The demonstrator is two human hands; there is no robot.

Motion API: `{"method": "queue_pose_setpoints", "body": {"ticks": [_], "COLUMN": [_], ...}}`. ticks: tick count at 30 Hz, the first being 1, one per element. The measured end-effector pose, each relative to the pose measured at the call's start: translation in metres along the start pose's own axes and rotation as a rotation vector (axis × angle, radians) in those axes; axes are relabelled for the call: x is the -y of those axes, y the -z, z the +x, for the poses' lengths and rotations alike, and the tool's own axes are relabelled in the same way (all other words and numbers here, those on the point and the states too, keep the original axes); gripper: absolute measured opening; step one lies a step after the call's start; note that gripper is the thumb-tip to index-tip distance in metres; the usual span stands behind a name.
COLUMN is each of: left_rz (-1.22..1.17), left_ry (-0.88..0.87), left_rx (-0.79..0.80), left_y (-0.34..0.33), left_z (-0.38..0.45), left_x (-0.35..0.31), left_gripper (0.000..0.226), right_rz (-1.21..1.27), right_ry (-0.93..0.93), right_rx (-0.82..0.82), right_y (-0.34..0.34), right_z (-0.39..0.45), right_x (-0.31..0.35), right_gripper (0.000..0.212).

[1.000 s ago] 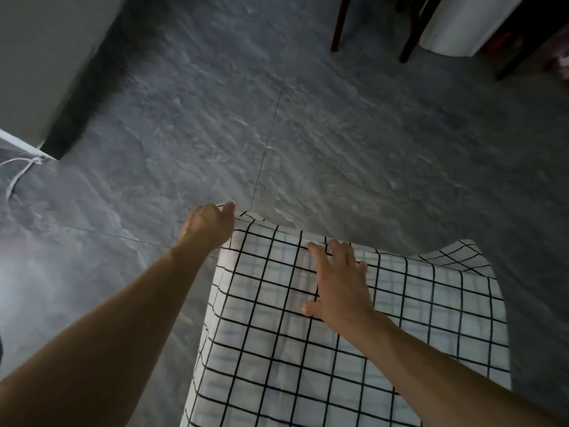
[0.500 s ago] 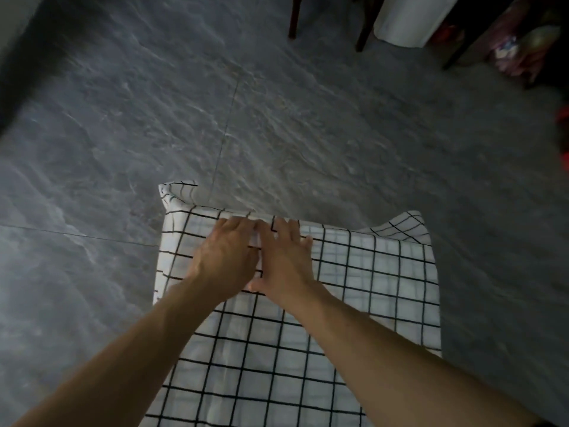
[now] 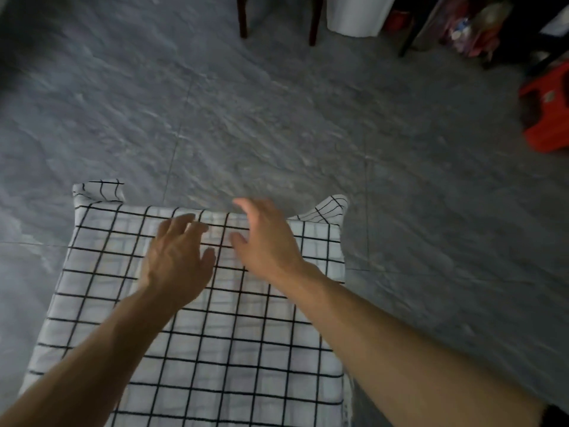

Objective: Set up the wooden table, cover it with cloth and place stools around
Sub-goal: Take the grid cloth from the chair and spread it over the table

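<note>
A white cloth with a black grid (image 3: 215, 349) lies spread over the table top, which it hides completely. Its two far corners hang loose past the edge, one at the far left (image 3: 98, 191), one at the far right (image 3: 331, 208). My left hand (image 3: 178, 257) rests flat on the cloth near the far edge, fingers spread. My right hand (image 3: 264, 238) hovers open just beside it at the far edge, blurred by motion. Neither hand holds anything. No stool can be made out with certainty.
Grey stone-pattern floor tiles (image 3: 277, 118) surround the table. Dark wooden legs (image 3: 243, 16) and a white cylindrical bin (image 3: 357, 13) stand at the far edge. A red object (image 3: 548, 109) sits on the floor at the right, with colourful clutter (image 3: 471, 29) behind it.
My left hand moved from the far left corner onto the cloth's middle. Both hands met at the far edge, and now they are drawing apart, fingers open. The view has shifted left.
</note>
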State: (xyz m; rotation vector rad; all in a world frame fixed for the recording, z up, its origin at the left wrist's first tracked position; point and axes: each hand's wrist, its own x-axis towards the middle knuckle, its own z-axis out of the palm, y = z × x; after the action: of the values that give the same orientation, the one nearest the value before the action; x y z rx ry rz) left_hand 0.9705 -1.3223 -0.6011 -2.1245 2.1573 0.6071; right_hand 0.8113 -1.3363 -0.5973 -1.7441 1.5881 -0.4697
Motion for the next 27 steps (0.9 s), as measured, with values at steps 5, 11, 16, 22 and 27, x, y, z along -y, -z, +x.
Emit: {"method": "queue_pose_setpoints", "body": {"ticks": [5,11,16,22,27], "left_rz": [-0.088,-0.101,-0.099,-0.061,-0.016], "left_ry": [-0.054,-0.082,-0.069,-0.132,-0.173], "left_rx": [0.023,0.041,0.063,0.071,0.131], "left_y": [-0.03,-0.054,-0.055,-0.051,-0.053], "left_z": [-0.013,-0.014,-0.017,-0.014,-0.013], "left_x": [-0.084,-0.125,-0.126,-0.126,-0.119], "left_gripper": [0.046,0.043,0.042,0.046,0.056], "right_rz": [-0.184,0.165,0.222,0.123,0.039], "right_ry": [-0.289,-0.674,-0.542,-0.609,-0.505], "right_rx": [-0.039,0.372,0.369,0.189,0.183], "right_y": [0.069,0.1,0.095,0.086,0.086], "right_z": [-0.021,-0.017,-0.004,0.014,0.023], "right_x": [-0.092,-0.136,-0.133,-0.138,-0.134], "right_gripper": [0.045,0.061,0.06,0.066,0.045]}}
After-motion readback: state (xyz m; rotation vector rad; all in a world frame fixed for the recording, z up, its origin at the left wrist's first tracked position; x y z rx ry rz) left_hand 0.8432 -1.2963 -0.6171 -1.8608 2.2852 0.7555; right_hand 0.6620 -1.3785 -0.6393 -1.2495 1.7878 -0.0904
